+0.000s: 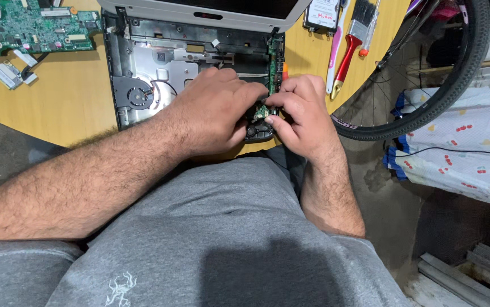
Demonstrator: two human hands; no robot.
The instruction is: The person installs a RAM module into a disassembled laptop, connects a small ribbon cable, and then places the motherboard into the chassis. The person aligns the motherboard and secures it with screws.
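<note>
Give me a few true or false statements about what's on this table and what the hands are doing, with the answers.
1. Both hands, left hand and right hand, meet at the small green board at the open laptop base. True.
2. The cooling fan lies outside the base. False: it sits inside, at its left.
3. A red-handled paintbrush lies right of the laptop. True.
4. The large green circuit board lies under the bicycle wheel. False: it is on the table's far left.
</note>
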